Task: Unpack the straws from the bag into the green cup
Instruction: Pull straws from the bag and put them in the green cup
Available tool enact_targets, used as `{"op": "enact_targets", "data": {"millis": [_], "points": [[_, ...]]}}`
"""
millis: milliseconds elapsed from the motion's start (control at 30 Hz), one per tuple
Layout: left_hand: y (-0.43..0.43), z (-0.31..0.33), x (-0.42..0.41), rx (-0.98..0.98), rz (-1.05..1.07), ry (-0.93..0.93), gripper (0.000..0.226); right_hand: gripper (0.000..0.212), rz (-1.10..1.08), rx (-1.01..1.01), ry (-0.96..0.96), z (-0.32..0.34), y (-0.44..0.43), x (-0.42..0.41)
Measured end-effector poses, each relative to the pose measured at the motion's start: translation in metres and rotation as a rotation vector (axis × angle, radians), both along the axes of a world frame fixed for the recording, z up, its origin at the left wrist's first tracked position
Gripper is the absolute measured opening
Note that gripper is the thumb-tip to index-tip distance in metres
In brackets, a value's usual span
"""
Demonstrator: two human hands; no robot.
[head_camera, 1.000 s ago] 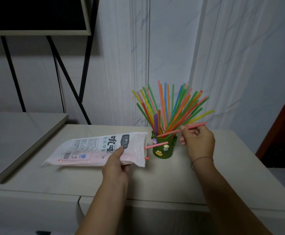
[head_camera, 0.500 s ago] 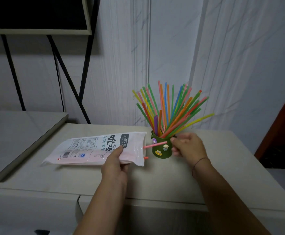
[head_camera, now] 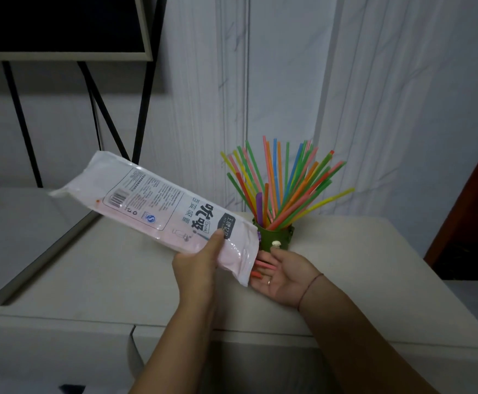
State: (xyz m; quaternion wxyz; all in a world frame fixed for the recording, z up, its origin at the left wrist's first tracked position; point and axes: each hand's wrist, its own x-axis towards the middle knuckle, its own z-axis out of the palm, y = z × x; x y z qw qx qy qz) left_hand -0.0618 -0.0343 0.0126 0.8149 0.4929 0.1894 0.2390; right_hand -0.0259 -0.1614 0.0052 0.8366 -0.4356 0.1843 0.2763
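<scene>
My left hand (head_camera: 198, 261) grips the white plastic straw bag (head_camera: 158, 206) near its open end and holds it tilted, closed end raised to the upper left, mouth pointing down to the right. My right hand (head_camera: 284, 273) lies palm up under the bag's mouth, fingers relaxed. Two straw ends, pink and orange (head_camera: 263, 265), stick out of the mouth onto that palm. Just behind the right hand stands the green cup (head_camera: 274, 236), full of several coloured straws (head_camera: 286, 183) fanned upward.
Everything sits on a pale beige cabinet top (head_camera: 360, 268) against a white wall. A lower grey surface (head_camera: 13, 231) lies to the left. A black metal frame (head_camera: 144, 89) carrying a dark panel stands behind. A dark red edge (head_camera: 470, 194) borders the right.
The pink straw went from my right hand into the cup. My left hand lifted and tilted the bag off the cabinet top. My right hand moved palm up under the bag's mouth.
</scene>
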Motion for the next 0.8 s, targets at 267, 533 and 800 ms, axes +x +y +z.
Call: {"op": "enact_targets", "data": {"millis": [267,533,800], "points": [[0.004,-0.002,0.001,-0.013,0.017,0.013,0.025,0.031,0.142,-0.099,-0.037,0.003,0.005,-0.007],[0.017,-0.015,0.01,-0.378,0.007,0.078,0.025,0.013,0.139,-0.332,-0.277,0.001,0.003,-0.004],[0.026,-0.018,0.017,-0.58,-0.054,0.119,0.024,0.015,-0.157,-0.213,-0.459,0.018,-0.016,0.002]]}}
